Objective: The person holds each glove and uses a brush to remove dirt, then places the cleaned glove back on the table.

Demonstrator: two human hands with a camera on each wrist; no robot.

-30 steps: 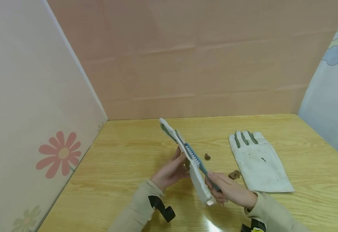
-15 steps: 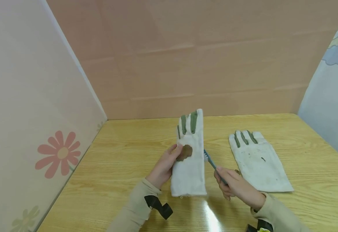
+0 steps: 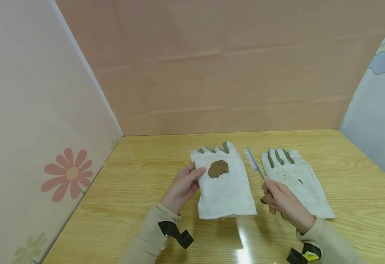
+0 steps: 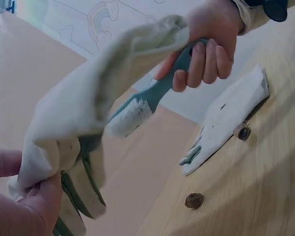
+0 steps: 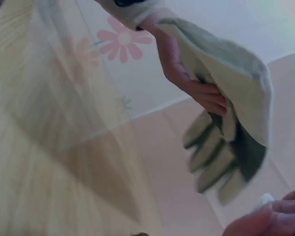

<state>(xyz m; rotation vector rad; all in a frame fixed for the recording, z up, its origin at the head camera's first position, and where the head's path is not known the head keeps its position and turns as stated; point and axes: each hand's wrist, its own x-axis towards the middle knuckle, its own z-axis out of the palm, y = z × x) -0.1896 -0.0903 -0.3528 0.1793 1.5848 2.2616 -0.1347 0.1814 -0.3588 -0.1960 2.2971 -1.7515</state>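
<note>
My left hand (image 3: 183, 185) pinches the side edge of a white work glove (image 3: 226, 196) with green finger trim, holding it up off the table. A brown muddy patch (image 3: 218, 168) lies on the glove's face, near the thumb. To the right, my right hand (image 3: 285, 200) grips the handle of a blue-green brush (image 4: 160, 88), whose white bristles (image 3: 252, 160) stand apart from the glove in the head view. In the right wrist view the left hand's fingers (image 5: 206, 93) show behind the held glove, against its dark green part.
A second white glove (image 3: 303, 183) with small dark specks lies flat on the wooden table (image 3: 129, 183) at the right. Brown lumps (image 4: 194, 200) rest on the tabletop near it. A flowered wall (image 3: 72, 174) borders the left side, and a brown panel (image 3: 228, 73) the back.
The held glove has turned from edge-on to face the head camera, bringing the brown patch into full view. My right hand has moved right with the brush, away from the glove.
</note>
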